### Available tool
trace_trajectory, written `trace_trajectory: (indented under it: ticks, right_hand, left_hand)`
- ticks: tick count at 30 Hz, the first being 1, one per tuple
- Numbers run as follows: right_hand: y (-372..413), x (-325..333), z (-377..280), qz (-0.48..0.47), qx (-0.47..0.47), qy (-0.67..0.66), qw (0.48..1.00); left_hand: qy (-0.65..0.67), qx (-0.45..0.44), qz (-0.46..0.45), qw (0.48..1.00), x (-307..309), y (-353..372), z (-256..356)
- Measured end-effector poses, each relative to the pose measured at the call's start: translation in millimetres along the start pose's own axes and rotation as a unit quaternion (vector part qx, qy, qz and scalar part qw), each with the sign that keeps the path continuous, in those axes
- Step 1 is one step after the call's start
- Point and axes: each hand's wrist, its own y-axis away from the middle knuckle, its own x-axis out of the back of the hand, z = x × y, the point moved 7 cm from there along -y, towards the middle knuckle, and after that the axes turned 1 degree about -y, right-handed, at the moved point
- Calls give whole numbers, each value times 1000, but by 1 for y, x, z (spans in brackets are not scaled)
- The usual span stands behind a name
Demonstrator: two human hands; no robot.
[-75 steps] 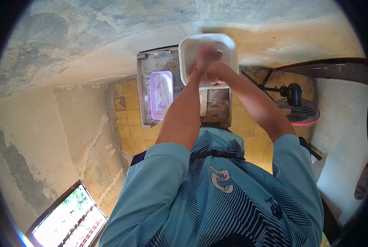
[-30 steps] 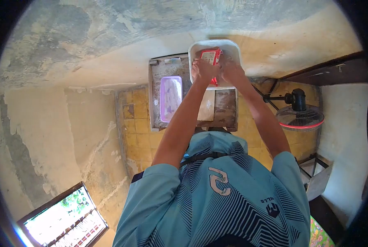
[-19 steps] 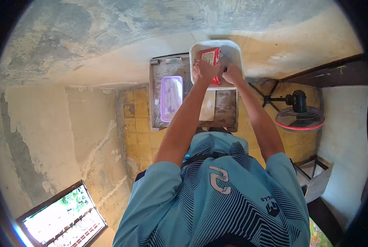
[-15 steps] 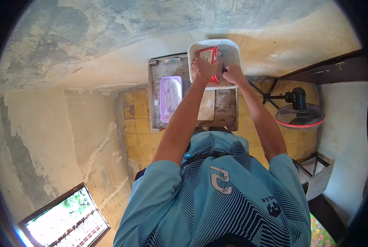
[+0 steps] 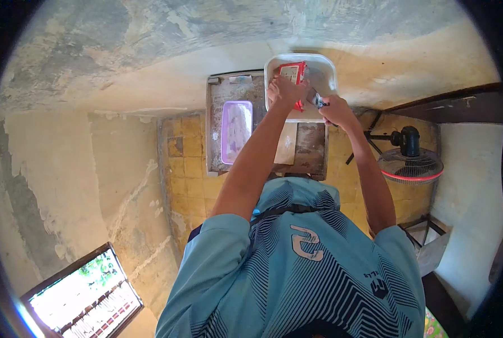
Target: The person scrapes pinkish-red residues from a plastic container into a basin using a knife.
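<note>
Over the white tub point(image 5: 328, 66) at the back of the small table, my left hand point(image 5: 286, 91) is closed on a red packet point(image 5: 300, 72) with a pale label. My right hand point(image 5: 338, 111), closed round a dark handle, is at the tub's right front edge. From that fist a tool with a metallic blade point(image 5: 314, 98) points left toward the packet; its exact kind is too small to tell. Left of the tub, a purple tray point(image 5: 237, 132) lies on the wooden table point(image 5: 310, 143). A flat tan board or sheet point(image 5: 285, 144) is in front of the tub.
A black fan point(image 5: 410, 160) with a red ring stands on the right. The rough wall point(image 5: 206, 56) rises behind the table. Yellow tiles point(image 5: 190, 169) cover the floor. A small pale item point(image 5: 240, 79) lies at the table's back edge.
My right hand has moved right and slightly toward me, and the metallic blade now shows. The tub appears slightly farther right in view. My left hand still holds the red packet.
</note>
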Motion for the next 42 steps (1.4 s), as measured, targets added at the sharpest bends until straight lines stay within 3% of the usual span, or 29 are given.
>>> trace_trajectory:
  ticks: [4, 7, 10, 13, 16, 19, 22, 26, 34, 37, 40, 42]
  right_hand:
    - [4, 12, -9, 28, -36, 16, 999]
    - [-6, 1, -25, 32, -31, 123, 991]
    - [-14, -1, -43, 148, -17, 142, 979]
    - [-17, 6, -37, 160, -4, 184, 970]
    - [-7, 0, -42, 128, 21, 211, 969]
    - [-36, -31, -6, 134, 124, 301, 936]
    - [-55, -48, 9, 24, 74, 343, 936]
    - [-43, -48, 13, 69, 63, 299, 950]
    - [-27, -41, -1, 60, 88, 291, 951]
    - [-35, -46, 5, 70, 111, 285, 950]
    - [-20, -42, -8, 92, 175, 294, 935]
    - [-5, -35, -19, 79, 147, 300, 939]
  left_hand:
    - [-7, -2, -3, 1000, -12, -7, -4]
    - [-13, -11, 9, 1000, -18, -13, -5]
    - [-17, -23, -13, 999, -10, -3, -4]
    - [-38, -7, -16, 999, -3, 4, -3]
    - [-20, -17, -14, 1000, 8, 14, 8]
    - [-29, -108, 22, 993, 6, 19, 15]
    - [-9, -130, 85, 988, 5, 26, 17]
    - [-43, -164, 111, 979, 1, 33, 15]
    - [-27, -205, 62, 976, -17, 23, 9]
    - [-23, -180, -8, 983, -50, 8, -8]
    - [-100, -193, -7, 976, -76, -7, -22]
    - [-128, -158, -67, 977, -86, -13, -31]
